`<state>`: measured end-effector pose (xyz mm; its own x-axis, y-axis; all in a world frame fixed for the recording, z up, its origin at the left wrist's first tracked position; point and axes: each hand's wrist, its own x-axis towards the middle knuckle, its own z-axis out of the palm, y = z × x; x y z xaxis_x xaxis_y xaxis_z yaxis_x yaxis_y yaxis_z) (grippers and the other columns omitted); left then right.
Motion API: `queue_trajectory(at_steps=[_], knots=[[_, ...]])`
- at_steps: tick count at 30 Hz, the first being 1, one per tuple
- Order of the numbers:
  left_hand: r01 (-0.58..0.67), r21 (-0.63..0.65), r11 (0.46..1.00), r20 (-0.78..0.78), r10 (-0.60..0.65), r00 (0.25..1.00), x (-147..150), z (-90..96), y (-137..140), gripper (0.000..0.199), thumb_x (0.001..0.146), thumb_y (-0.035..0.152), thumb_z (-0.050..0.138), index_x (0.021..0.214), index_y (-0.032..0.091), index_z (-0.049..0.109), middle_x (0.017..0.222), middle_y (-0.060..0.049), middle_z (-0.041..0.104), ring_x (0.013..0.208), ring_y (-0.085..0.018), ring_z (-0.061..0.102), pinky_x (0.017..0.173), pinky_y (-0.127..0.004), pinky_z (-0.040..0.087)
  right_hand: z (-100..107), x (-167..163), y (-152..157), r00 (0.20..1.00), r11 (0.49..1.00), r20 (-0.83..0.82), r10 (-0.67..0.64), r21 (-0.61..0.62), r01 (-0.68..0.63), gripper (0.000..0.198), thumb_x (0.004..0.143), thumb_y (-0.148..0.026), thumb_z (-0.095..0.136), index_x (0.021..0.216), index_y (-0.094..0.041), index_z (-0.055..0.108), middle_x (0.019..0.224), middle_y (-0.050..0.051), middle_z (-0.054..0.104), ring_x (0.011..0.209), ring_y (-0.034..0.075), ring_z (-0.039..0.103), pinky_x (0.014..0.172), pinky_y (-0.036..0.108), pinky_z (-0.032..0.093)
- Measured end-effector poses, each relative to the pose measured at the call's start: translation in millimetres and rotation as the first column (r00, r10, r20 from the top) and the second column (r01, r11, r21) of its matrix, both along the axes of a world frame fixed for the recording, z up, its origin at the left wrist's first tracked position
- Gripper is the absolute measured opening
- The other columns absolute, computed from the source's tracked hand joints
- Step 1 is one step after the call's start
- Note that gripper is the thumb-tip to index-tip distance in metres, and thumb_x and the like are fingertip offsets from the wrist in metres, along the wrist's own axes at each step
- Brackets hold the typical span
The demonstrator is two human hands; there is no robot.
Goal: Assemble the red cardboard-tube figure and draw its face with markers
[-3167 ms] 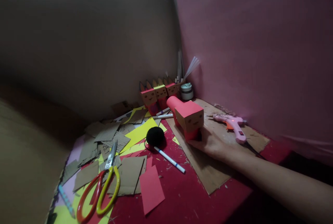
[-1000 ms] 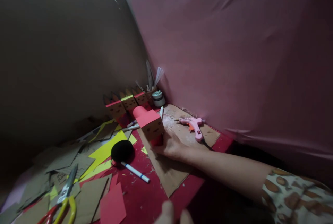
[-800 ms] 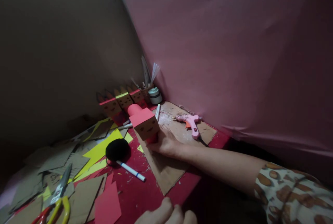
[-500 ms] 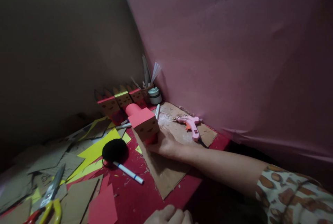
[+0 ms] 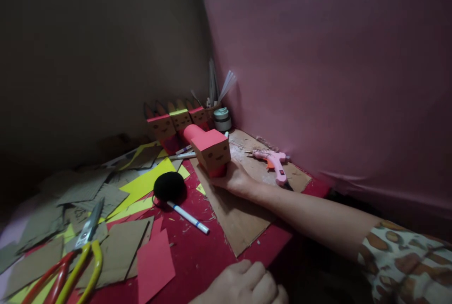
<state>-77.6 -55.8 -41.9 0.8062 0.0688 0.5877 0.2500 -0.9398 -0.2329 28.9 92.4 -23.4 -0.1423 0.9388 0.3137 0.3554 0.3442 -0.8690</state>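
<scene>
My right hand (image 5: 238, 179) is closed round the red lower part of a small cardboard box figure (image 5: 216, 156). The figure has a red top and a drawn face, and most of my fingers are hidden behind it. Just behind it a red paper tube (image 5: 193, 132) shows; I cannot tell whether it is joined on. My left hand (image 5: 247, 283) is near the table's front edge, back up, with its fingers curled in. Left of the figure lie a black yarn ball (image 5: 169, 186) and a white marker with a blue band (image 5: 189, 218).
A pink glue gun (image 5: 273, 160) lies on a cardboard sheet (image 5: 243, 228). Three similar box figures (image 5: 162, 127) stand at the back beside a lidded jar (image 5: 222, 119) and a holder of glue sticks (image 5: 226, 85). Scissors (image 5: 84, 243) lie left among cardboard and paper pieces (image 5: 155, 266).
The whole view has shifted, so things sit farther right and slightly higher. More of my left hand shows. My right hand keeps its hold on the box figure.
</scene>
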Motion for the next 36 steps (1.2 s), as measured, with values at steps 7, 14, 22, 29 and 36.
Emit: queue_trajectory(at_steps=[7, 14, 22, 29, 36], knots=[[0.049, -0.042, 0.998, 0.067, -0.046, 0.997, -1.2, -0.2, -1.4, 0.011, 0.09, 0.005, 0.055, 0.085, 0.012, 0.061, 0.062, 0.002, 0.051, 0.053, -0.014, 0.044, 0.045, -0.028, 0.032, 9.6, -5.3, 7.6, 1.0, 0.997, -0.025, 0.006, -0.078, -0.008, 0.036, 0.065, -0.025, 0.077, 0.1, -0.019, 0.069, 0.095, 0.005, 0.076, 0.081, 0.023, 0.067, 0.07, 0.033, 0.056], [0.035, -0.236, 0.971, -0.159, -0.074, 0.985, -10.3, 24.9, -10.2, 0.013, 0.095, 0.013, 0.054, 0.101, 0.007, 0.063, 0.077, -0.002, 0.059, 0.065, -0.017, 0.05, 0.053, -0.031, 0.041, 17.1, -12.5, 7.8, 0.997, 0.997, -0.08, -0.009, -0.074, 0.003, 0.034, 0.071, -0.033, 0.076, 0.1, -0.017, 0.068, 0.096, 0.007, 0.074, 0.084, 0.024, 0.066, 0.076, 0.037, 0.057], [0.006, -0.297, 0.955, -0.211, -0.072, 0.975, -12.3, 26.3, -9.5, 0.017, 0.097, 0.015, 0.049, 0.108, 0.007, 0.061, 0.082, -0.004, 0.061, 0.068, -0.018, 0.053, 0.058, -0.033, 0.045, 19.5, -12.7, -0.5, 0.994, 0.999, -0.099, -0.044, -0.017, 0.042, 0.042, 0.071, -0.037, 0.077, 0.109, -0.022, 0.065, 0.102, 0.005, 0.074, 0.088, 0.025, 0.066, 0.081, 0.042, 0.057], [0.006, -0.265, 0.964, -0.152, -0.048, 0.987, -11.6, 28.3, -7.6, 0.016, 0.098, 0.014, 0.049, 0.107, 0.007, 0.061, 0.081, -0.004, 0.061, 0.064, -0.016, 0.052, 0.055, -0.03, 0.042, 13.5, -13.9, 1.8, 0.993, 0.996, -0.085, -0.085, -0.026, 0.083, 0.035, 0.069, -0.034, 0.077, 0.1, -0.022, 0.066, 0.093, 0.006, 0.073, 0.083, 0.027, 0.065, 0.078, 0.045, 0.058], [0.023, -0.207, 0.978, -0.027, -0.029, 0.999, -8.6, 20.2, -3.1, 0.016, 0.098, 0.009, 0.048, 0.098, 0.008, 0.064, 0.071, -0.001, 0.058, 0.056, -0.015, 0.049, 0.048, -0.029, 0.039, 12.9, -12.8, 4.4, 0.995, 0.998, -0.078, -0.065, 0.014, 0.066, 0.035, 0.066, -0.025, 0.074, 0.1, -0.021, 0.065, 0.097, 0.008, 0.074, 0.086, 0.027, 0.067, 0.077, 0.044, 0.058]])
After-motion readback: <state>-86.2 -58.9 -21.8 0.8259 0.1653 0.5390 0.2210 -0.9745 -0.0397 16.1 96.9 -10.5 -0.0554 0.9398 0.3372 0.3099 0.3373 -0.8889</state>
